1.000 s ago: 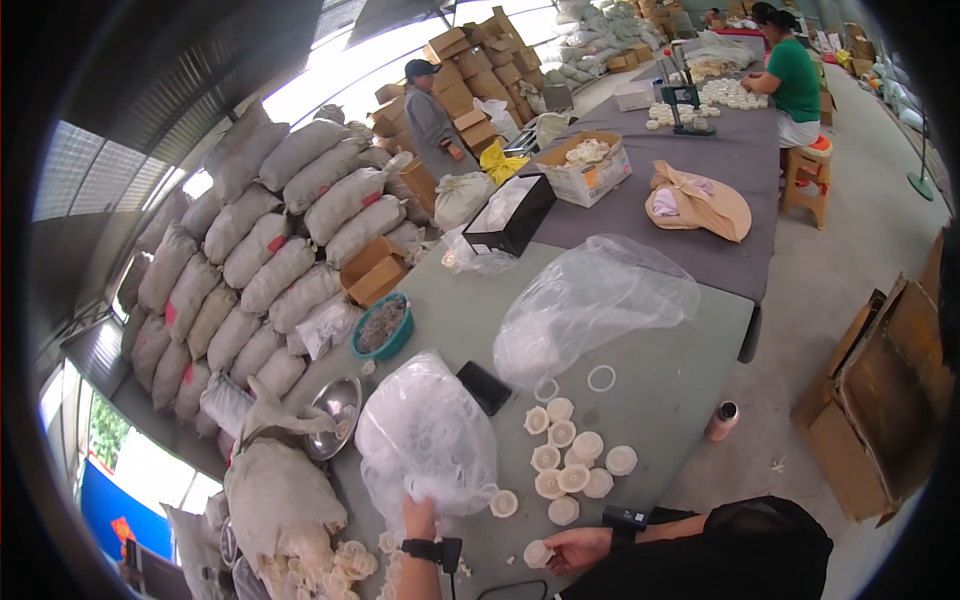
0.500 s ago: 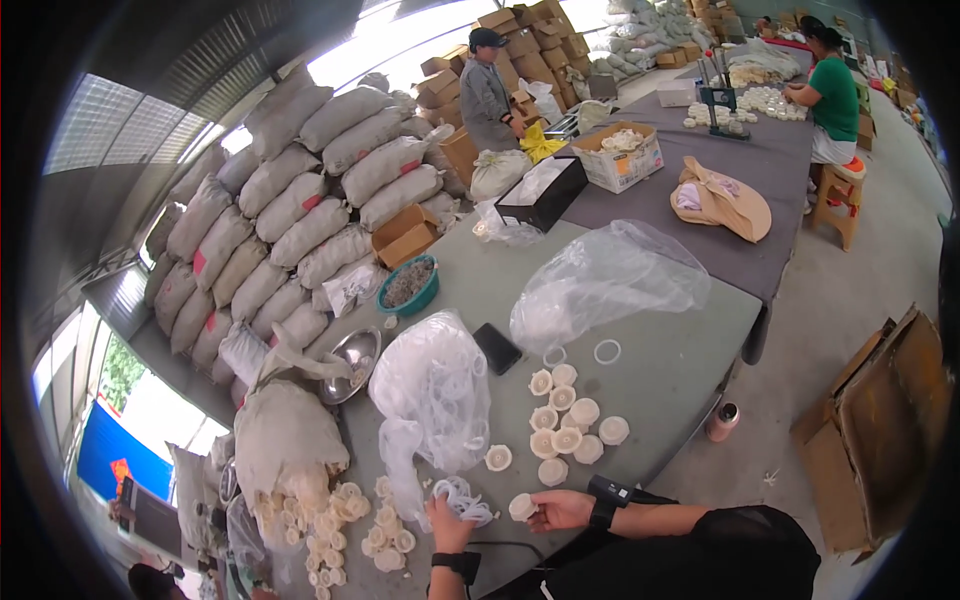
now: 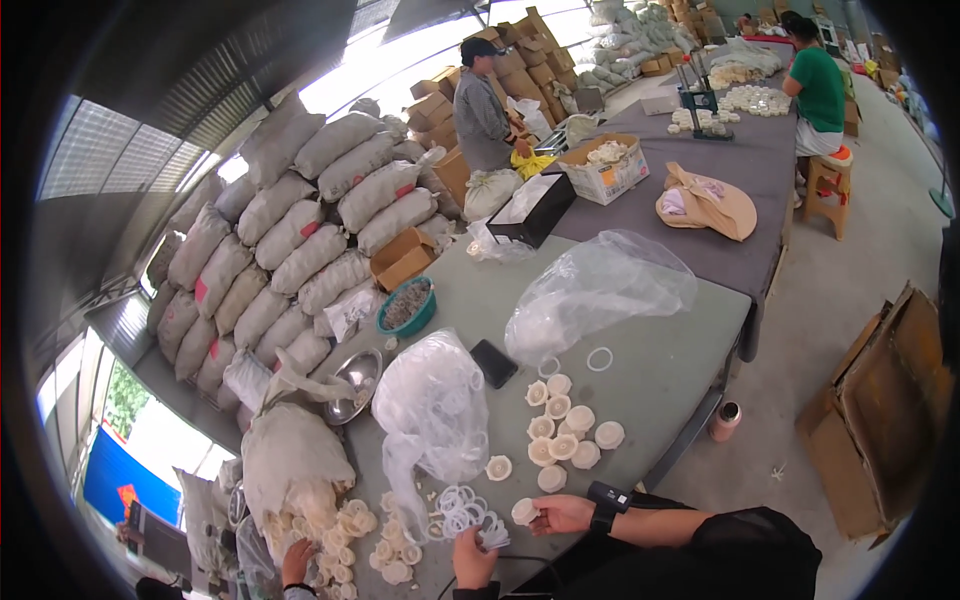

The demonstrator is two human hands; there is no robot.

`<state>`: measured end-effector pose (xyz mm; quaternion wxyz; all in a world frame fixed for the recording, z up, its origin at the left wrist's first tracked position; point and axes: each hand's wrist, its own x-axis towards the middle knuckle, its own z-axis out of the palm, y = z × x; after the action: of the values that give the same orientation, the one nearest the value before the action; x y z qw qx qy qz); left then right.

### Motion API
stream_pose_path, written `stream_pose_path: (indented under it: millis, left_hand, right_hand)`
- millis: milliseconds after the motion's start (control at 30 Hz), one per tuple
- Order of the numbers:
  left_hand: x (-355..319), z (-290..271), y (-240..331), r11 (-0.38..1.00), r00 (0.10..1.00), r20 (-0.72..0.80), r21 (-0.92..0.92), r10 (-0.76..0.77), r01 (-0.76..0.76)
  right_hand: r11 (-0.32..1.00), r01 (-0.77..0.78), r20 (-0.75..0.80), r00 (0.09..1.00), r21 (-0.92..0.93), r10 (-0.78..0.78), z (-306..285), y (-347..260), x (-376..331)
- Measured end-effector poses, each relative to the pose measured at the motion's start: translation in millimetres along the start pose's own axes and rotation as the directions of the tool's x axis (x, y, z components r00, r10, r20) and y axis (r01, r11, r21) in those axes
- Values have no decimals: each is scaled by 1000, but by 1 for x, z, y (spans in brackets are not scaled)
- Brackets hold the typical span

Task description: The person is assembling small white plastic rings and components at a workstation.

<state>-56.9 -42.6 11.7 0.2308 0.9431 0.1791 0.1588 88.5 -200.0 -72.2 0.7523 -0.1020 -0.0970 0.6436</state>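
My right hand [image 3: 566, 514] holds a cream-coloured round plastic cap [image 3: 524, 512] between thumb and fingers. My left hand [image 3: 474, 558] is closed at the table's near edge on thin white plastic rings [image 3: 491, 535]; how many is unclear. Just beyond it lies a heap of loose white rings [image 3: 462, 506] at the mouth of a clear plastic bag [image 3: 430, 395]. Several more cream caps [image 3: 562, 431] are spread on the table ahead of my right hand. A small cap pile [image 3: 396, 556] sits left of my left hand.
Another person's hand [image 3: 297, 562] reaches to caps spilling from a sack [image 3: 292, 450] on the left. A black phone [image 3: 493, 364], a metal bowl [image 3: 357, 385], a green basin [image 3: 408, 308] and a large clear bag [image 3: 600, 292] lie on the grey-green table [image 3: 690, 345].
My left hand has drawn back from the ring heap toward me and right, with rings in it. Another person's hand has appeared at the left. My right hand still holds the cap.
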Motion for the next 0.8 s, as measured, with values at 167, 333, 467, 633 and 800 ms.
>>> stream_pose_path:
  millis: [167,333,467,633,800]
  left_hand:
    - [-17,-13,10,997,995,-70,27,70,-68]
    - [-26,-5,5,992,976,-189,-37,111,-120]
    - [-40,5,13,982,986,-151,-186,-73,44]
    - [-42,10,15,996,992,-115,-74,48,-56]
    - [-51,5,33,997,997,-22,-28,76,-76]
  right_hand:
    - [998,-26,2,1000,53,26,-7,-1,1]
    - [999,33,-43,999,37,-31,1,-1,1]
    - [993,111,-84,990,-34,-114,-2,3,0]
    - [984,172,16,985,36,-173,42,9,4]
    - [989,109,-36,993,-96,-113,42,18,31]
